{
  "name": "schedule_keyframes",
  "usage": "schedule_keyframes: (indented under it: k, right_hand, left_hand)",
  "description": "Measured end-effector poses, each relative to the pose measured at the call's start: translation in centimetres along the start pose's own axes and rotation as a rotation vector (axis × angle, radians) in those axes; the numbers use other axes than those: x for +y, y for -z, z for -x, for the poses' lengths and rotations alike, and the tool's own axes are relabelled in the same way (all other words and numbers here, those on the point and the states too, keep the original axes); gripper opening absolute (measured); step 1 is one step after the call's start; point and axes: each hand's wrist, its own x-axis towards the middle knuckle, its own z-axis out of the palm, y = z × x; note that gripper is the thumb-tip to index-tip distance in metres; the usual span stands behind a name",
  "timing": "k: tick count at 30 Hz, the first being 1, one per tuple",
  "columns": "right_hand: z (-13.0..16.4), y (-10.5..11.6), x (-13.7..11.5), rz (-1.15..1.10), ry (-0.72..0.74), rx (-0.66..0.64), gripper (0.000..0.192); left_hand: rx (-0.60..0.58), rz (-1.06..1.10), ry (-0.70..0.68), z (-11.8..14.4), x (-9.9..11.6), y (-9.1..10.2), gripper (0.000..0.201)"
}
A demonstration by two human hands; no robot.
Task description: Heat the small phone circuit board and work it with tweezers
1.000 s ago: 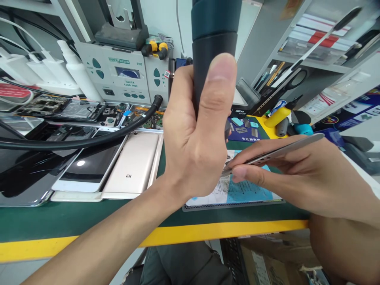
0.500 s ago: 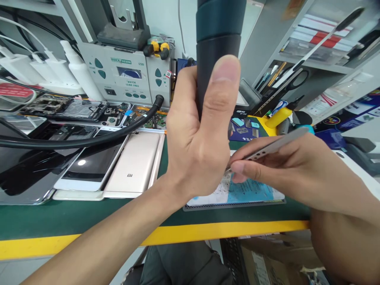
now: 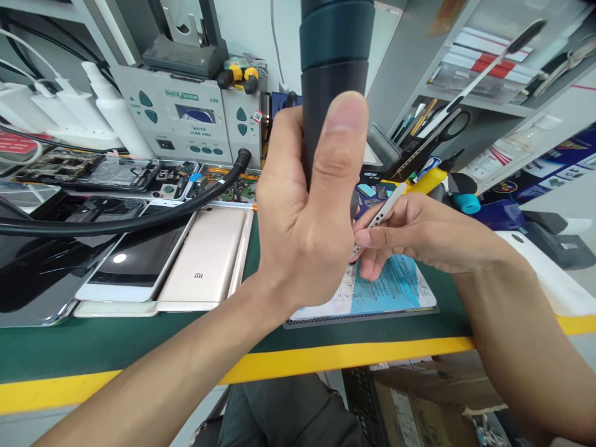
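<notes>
My left hand (image 3: 305, 230) is wrapped round the thick black handle of a hot air gun (image 3: 336, 53), thumb up along its side. The gun stands upright, and its lower end is hidden behind the hand. My right hand (image 3: 423, 239) pinches slim metal tweezers (image 3: 388, 206) with holes along the arm. They slant down to the left, and their tips are hidden by my left hand. Under both hands lies a stained white and blue pad (image 3: 388, 292). Whatever the tweezers touch is out of sight.
A grey hot air station (image 3: 184, 121) stands at the back left, its black hose (image 3: 139, 225) crossing over several phones. Among them is a gold phone (image 3: 200, 264). Opened phone parts (image 3: 97, 171) lie behind. A shelf (image 3: 488, 102) with tools rises at right; a yellow strip edges the bench.
My right hand has turned and lowered its wrist, so the tweezers stand steeper than before. My left hand keeps its grip on the hot air gun. The whole view has shifted slightly.
</notes>
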Motion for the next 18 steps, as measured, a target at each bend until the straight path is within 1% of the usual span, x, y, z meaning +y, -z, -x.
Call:
schedule_keyframes:
  k: [6, 9, 14, 18]
  right_hand:
    - [0.0, 0.0, -0.1, 0.047, 0.020, 0.000, 0.025]
    - [0.3, 0.0, -0.2, 0.107, 0.049, 0.011, 0.022]
    - [1.1, -0.4, -0.5, 0.251, 0.131, 0.053, 0.016]
    - [1.9, -0.8, -0.5, 0.338, 0.231, 0.073, 0.013]
  left_hand:
    - [-0.009, 0.000, 0.054, 0.3, 0.2, -0.1, 0.043]
    - [-0.001, 0.010, 0.026, 0.2, 0.2, -0.2, 0.044]
    - [0.011, -0.029, 0.001, 0.3, 0.1, -0.3, 0.042]
    - [0.011, -0.035, 0.004, 0.3, 0.2, -0.4, 0.040]
